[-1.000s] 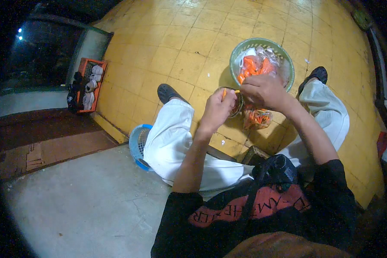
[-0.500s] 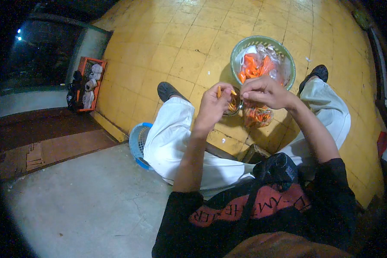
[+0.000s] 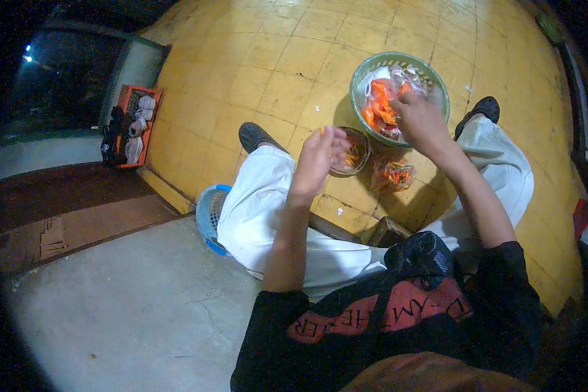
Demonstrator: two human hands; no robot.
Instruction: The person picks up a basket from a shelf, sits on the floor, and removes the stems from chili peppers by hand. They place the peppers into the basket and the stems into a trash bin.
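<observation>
I sit on the floor with my legs apart. My left hand (image 3: 320, 157) hovers beside a small round bowl (image 3: 362, 157) that holds orange pieces, its fingers spread, with a thin orange piece at the fingertips. My right hand (image 3: 419, 117) reaches into a green basket (image 3: 358, 75) lined with clear plastic and filled with orange chillies (image 3: 380, 108). Its fingers are down among the chillies, and I cannot tell if they hold one. A small clear bag (image 3: 392, 175) of orange and green bits lies on the tiles between my legs.
A blue basket (image 3: 208, 219) lies by my left thigh at the step's edge. An orange crate (image 3: 132, 127) with shoes stands at the far left by a dark doorway. Yellow floor tiles stretch ahead, grey concrete lies below left. A wooden block (image 3: 387, 232) sits under me.
My right hand has left the small bowl and reached forward into the green basket. My left hand has opened and dropped slightly beside the bowl, where earlier it pinched an upright orange piece.
</observation>
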